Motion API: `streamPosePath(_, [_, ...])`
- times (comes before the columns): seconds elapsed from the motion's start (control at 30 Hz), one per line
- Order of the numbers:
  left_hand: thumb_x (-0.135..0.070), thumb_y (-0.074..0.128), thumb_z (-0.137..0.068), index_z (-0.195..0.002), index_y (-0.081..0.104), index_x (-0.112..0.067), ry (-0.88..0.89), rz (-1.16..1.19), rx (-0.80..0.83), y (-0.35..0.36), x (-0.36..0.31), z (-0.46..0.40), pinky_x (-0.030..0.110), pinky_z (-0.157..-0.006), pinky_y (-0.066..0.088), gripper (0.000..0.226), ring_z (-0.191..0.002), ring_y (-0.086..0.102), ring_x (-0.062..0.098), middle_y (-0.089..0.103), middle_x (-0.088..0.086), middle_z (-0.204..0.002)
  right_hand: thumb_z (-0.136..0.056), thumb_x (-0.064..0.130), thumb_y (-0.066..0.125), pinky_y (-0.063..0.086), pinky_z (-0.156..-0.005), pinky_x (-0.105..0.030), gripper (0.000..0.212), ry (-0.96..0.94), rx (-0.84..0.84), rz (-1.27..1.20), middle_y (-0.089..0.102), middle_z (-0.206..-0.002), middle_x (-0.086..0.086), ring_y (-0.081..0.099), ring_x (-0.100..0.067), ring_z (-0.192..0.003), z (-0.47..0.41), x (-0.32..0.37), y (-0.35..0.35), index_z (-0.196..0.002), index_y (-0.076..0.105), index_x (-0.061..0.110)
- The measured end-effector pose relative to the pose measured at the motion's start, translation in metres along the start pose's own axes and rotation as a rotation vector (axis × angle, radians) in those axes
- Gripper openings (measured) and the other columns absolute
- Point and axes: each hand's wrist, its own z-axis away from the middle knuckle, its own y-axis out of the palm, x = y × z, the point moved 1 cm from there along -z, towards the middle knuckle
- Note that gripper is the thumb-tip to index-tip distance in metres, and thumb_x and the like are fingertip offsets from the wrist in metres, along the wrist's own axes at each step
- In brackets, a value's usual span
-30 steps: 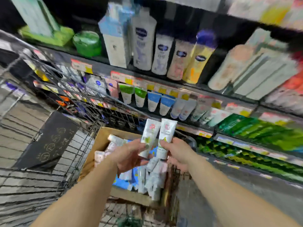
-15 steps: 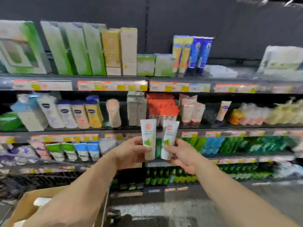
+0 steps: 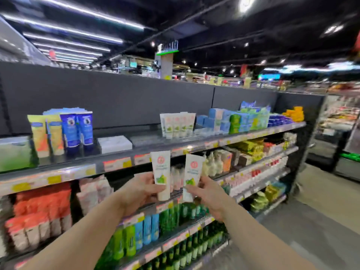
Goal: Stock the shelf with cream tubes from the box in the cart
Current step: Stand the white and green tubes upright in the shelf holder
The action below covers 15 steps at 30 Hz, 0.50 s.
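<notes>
My left hand (image 3: 141,189) grips a white cream tube (image 3: 161,168) with a red round logo and green leaf print, held upright. My right hand (image 3: 209,193) grips a second matching cream tube (image 3: 192,172) beside it, a small gap between them. Both tubes are raised in front of the price rail of the top shelf (image 3: 120,151). On that top shelf, further back, stands a row of the same white tubes (image 3: 177,124). The cart and its box are out of view.
Yellow and blue tubes (image 3: 64,131) stand at the top shelf's left, a flat white box (image 3: 114,143) beside them, blue and green packs (image 3: 241,119) to the right. Lower shelves hold bottles and tubes. An aisle floor (image 3: 321,211) opens to the right.
My view has swung up from the cart box to the shelves. Both hands have risen with their tubes, from over the box up to the top shelf's front edge.
</notes>
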Motion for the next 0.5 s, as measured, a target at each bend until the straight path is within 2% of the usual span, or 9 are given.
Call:
streamPosePath(0.07, [0.005, 0.063, -0.085, -0.114, 0.06, -0.001, 0.017, -0.038, -0.028, 0.003, -0.002, -0.039, 0.03, -0.063, 0.059, 0.029, -0.088, 0.071, 0.029, 0.071, 0.02, -0.105, -0.087, 0.018, 0.071, 0.054, -0.078, -0.038, 0.023, -0.026, -0.02, 0.012, 0.072, -0.099, -0.003, 0.067, -0.024, -0.092, -0.027, 0.001, -0.023, -0.109, 0.065, 0.018])
streamPosePath(0.13, [0.002, 0.06, -0.088, -0.118, 0.058, -0.001, 0.033, -0.08, -0.051, 0.0, -0.003, -0.083, 0.035, -0.076, 0.059, 0.03, -0.098, 0.068, 0.033, 0.069, 0.022, -0.11, -0.088, 0.018, 0.07, 0.05, -0.069, -0.024, 0.021, -0.064, -0.027, 0.041, 0.072, -0.091, 0.003, 0.066, -0.01, -0.077, -0.059, 0.005, -0.043, -0.108, 0.065, 0.017])
streamPosePath(0.2, [0.001, 0.063, -0.088, -0.118, 0.059, -0.006, 0.05, -0.11, -0.114, -0.009, -0.008, -0.129, 0.032, -0.079, 0.058, 0.032, -0.101, 0.069, 0.026, 0.071, 0.014, -0.112, -0.088, 0.017, 0.07, 0.047, -0.062, -0.017, 0.018, -0.106, -0.066, 0.074, 0.07, -0.086, 0.003, 0.062, -0.004, -0.068, -0.097, 0.011, -0.064, -0.106, 0.065, 0.014])
streamPosePath(0.3, [-0.001, 0.066, -0.086, -0.114, 0.062, -0.014, 0.095, -0.167, -0.135, -0.017, -0.027, -0.196, 0.034, -0.084, 0.057, 0.031, -0.101, 0.07, 0.021, 0.073, 0.006, -0.11, -0.086, 0.018, 0.072, 0.053, -0.07, -0.026, 0.023, -0.134, -0.106, 0.079, 0.073, -0.099, -0.002, 0.066, -0.011, -0.08, -0.16, 0.027, -0.093, -0.108, 0.066, 0.014])
streamPosePath(0.43, [-0.007, 0.07, -0.085, -0.106, 0.066, -0.027, 0.193, -0.339, -0.187, -0.023, -0.052, -0.269, 0.035, -0.09, 0.055, 0.029, -0.099, 0.069, 0.008, 0.073, -0.012, -0.106, -0.082, 0.023, 0.075, 0.056, -0.086, -0.041, 0.021, -0.175, -0.146, 0.135, 0.074, -0.096, -0.001, 0.069, -0.023, -0.092, -0.241, 0.048, -0.126, -0.102, 0.067, 0.026])
streamPosePath(0.5, [-0.01, 0.07, -0.086, -0.109, 0.066, -0.027, 0.21, -0.398, -0.216, -0.025, -0.057, -0.295, 0.034, -0.091, 0.054, 0.029, -0.1, 0.068, 0.006, 0.072, -0.014, -0.108, -0.083, 0.025, 0.075, 0.055, -0.089, -0.045, 0.021, -0.192, -0.121, 0.148, 0.074, -0.096, -0.002, 0.069, -0.024, -0.094, -0.277, 0.054, -0.137, -0.101, 0.066, 0.028])
